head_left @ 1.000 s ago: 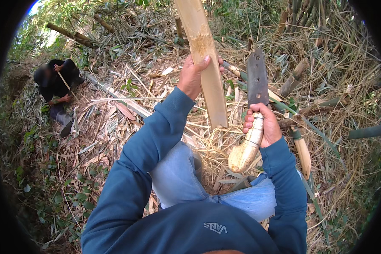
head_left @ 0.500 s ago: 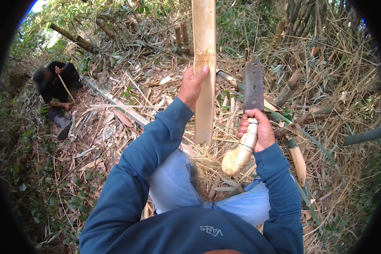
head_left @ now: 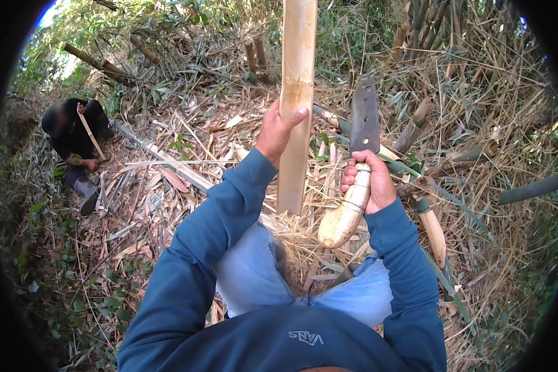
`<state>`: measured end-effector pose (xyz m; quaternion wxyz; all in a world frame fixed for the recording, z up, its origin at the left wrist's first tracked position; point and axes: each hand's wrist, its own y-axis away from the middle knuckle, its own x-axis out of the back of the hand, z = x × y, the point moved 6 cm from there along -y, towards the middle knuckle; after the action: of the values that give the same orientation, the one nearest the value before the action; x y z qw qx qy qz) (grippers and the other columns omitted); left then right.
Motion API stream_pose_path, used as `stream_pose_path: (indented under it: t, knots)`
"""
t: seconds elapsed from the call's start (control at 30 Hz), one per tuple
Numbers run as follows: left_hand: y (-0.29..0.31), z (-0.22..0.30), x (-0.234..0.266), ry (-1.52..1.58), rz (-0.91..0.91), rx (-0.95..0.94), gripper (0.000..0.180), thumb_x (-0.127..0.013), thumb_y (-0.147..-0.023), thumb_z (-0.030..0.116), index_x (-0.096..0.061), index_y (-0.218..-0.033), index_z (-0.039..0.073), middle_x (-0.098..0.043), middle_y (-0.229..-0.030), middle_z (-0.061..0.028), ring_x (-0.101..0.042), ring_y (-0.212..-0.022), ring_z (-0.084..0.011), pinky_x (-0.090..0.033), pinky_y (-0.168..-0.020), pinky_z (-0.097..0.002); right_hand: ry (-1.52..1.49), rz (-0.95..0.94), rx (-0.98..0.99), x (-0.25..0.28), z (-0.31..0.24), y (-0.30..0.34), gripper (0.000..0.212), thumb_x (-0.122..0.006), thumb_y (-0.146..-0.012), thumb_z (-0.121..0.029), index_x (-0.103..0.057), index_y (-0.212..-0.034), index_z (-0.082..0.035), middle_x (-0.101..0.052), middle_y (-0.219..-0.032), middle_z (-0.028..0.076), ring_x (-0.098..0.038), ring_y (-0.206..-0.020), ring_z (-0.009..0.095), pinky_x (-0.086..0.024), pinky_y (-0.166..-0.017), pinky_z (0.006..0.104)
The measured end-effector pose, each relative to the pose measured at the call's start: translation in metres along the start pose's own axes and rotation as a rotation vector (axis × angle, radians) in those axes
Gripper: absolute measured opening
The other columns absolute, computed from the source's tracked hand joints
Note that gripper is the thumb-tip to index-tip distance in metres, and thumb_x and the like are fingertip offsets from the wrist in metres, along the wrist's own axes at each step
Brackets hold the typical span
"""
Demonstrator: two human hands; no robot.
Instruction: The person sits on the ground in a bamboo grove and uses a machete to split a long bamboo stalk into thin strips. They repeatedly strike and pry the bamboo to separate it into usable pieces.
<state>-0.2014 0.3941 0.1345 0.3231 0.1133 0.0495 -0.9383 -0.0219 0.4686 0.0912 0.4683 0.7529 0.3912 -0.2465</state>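
Note:
My left hand (head_left: 278, 131) grips a pale split bamboo slat (head_left: 296, 74) that stands upright, its lower end close to my knees. My right hand (head_left: 366, 178) is closed on the pale curved handle of a heavy knife (head_left: 364, 118), its dark flat blade pointing up just right of the slat, apart from it. Both forearms are in blue sleeves, and I sit or crouch in light jeans.
Dry bamboo leaves, husks and cut strips cover the ground. Another person in dark clothes (head_left: 74, 133) crouches at the left holding a thin strip. Cut bamboo poles (head_left: 99, 64) lie at the back left, green stems (head_left: 527, 191) at the right, and a pale shoot (head_left: 433, 230) by my right arm.
My left hand has swung the slat from leaning left to standing upright. The right hand with the knife has stayed nearly in place.

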Motion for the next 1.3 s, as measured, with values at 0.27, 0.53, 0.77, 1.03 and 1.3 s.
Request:
stream_pose_path:
  t: [0.27, 0.53, 0.77, 1.03, 1.3]
  knots:
    - [-0.011, -0.014, 0.000, 0.166, -0.017, 0.073, 0.052, -0.035, -0.099, 0.051, -0.051, -0.114, 0.003, -0.059, -0.084, -0.0091, -0.062, -0.070, -0.0201, -0.056, -0.065, -0.0351, -0.024, 0.014, 0.011, 0.004, -0.002, 0.002, 0.017, -0.056, -0.084, -0.023, -0.048, -0.076, -0.010, -0.050, -0.061, 0.001, -0.052, -0.053, 0.012, -0.049, -0.052, 0.0284]
    - [-0.011, -0.019, 0.001, 0.211, -0.005, 0.129, 0.064, -0.023, -0.097, 0.059, -0.053, -0.115, 0.004, -0.060, -0.086, -0.0091, -0.062, -0.072, -0.0208, -0.054, -0.068, -0.0363, 0.001, 0.024, 0.006, 0.003, -0.003, 0.003, 0.017, -0.056, -0.085, -0.022, -0.048, -0.076, -0.009, -0.050, -0.062, 0.002, -0.052, -0.053, 0.012, -0.049, -0.052, 0.0281]
    - [-0.015, -0.018, 0.001, 0.215, -0.010, 0.145, 0.061, -0.026, -0.098, 0.056, -0.053, -0.117, 0.005, -0.062, -0.088, -0.0106, -0.064, -0.073, -0.0214, -0.054, -0.067, -0.0355, -0.024, 0.002, -0.010, 0.006, -0.002, 0.001, 0.017, -0.056, -0.085, -0.022, -0.048, -0.077, -0.009, -0.051, -0.063, 0.002, -0.050, -0.052, 0.013, -0.048, -0.052, 0.0298]
    - [-0.012, -0.017, -0.007, 0.137, -0.060, 0.106, 0.056, -0.026, -0.100, 0.053, -0.052, -0.115, 0.005, -0.062, -0.086, -0.0091, -0.064, -0.068, -0.0201, -0.055, -0.061, -0.0318, -0.041, 0.019, 0.010, 0.007, -0.006, 0.001, 0.017, -0.056, -0.085, -0.022, -0.048, -0.076, -0.009, -0.050, -0.063, 0.002, -0.050, -0.053, 0.013, -0.048, -0.052, 0.0287]
    - [-0.009, -0.015, -0.009, 0.116, -0.044, 0.120, 0.043, -0.044, -0.098, 0.042, -0.049, -0.120, 0.005, -0.060, -0.087, -0.0095, -0.064, -0.068, -0.0195, -0.055, -0.057, -0.0323, -0.007, 0.024, 0.012, 0.006, -0.005, 0.001, 0.018, -0.056, -0.085, -0.022, -0.048, -0.075, -0.009, -0.049, -0.062, 0.002, -0.050, -0.053, 0.013, -0.048, -0.051, 0.0285]
